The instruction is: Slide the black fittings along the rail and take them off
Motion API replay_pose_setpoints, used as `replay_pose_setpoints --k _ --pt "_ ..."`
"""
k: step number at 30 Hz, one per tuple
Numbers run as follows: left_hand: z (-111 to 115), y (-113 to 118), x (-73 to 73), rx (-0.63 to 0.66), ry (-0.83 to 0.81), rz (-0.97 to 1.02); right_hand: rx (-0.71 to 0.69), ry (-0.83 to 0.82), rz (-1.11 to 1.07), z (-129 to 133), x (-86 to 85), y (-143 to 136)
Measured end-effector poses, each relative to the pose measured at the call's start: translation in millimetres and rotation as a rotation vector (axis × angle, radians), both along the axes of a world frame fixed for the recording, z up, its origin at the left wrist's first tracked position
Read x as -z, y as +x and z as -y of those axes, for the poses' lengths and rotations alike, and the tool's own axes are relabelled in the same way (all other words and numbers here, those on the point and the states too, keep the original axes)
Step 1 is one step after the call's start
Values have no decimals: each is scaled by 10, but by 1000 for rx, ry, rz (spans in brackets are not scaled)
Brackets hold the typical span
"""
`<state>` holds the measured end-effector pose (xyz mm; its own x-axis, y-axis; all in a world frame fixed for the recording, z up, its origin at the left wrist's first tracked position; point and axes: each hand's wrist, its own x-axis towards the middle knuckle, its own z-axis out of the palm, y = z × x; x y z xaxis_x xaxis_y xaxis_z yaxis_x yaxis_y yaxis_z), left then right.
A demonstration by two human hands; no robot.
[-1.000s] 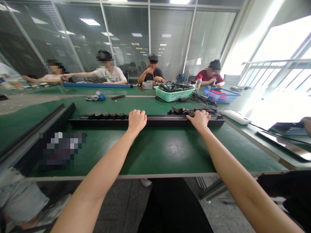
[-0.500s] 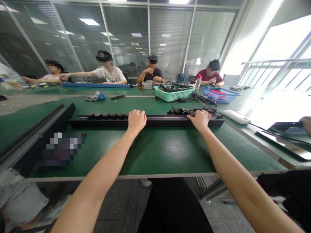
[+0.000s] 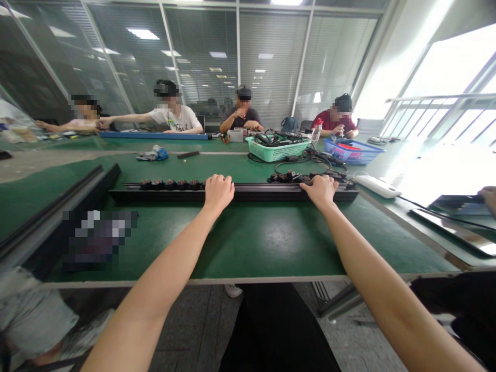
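Observation:
A long black rail (image 3: 267, 193) lies crosswise on the green table. My left hand (image 3: 219, 192) grips it near the middle, fingers curled over its far side. Toward its right end my right hand (image 3: 320, 190) is closed on the same rail, with the thumb pointing left along the top. Several small black socket-like modules (image 3: 169, 184) stand in a row along the rail, left of my left hand. More dark modules (image 3: 289, 177) are bunched behind the rail close to my right hand. The undersides of my fingers are hidden.
Behind the rail stand a green basket (image 3: 277, 151) of cables and a blue basket (image 3: 352, 153). A white power strip (image 3: 377, 186) lies at right. Long black profiles (image 3: 62, 217) and a blurred dark packet (image 3: 101, 240) are at left. Several people sit across the table.

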<state>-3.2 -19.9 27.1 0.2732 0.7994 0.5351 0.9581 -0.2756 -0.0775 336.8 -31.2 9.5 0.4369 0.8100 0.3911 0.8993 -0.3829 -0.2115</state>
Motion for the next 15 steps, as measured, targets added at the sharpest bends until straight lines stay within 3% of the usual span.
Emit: replay_pose_setpoints --k 15 --pt "-16 -5 9 3 -5 8 20 -29 -13 23 -37 12"
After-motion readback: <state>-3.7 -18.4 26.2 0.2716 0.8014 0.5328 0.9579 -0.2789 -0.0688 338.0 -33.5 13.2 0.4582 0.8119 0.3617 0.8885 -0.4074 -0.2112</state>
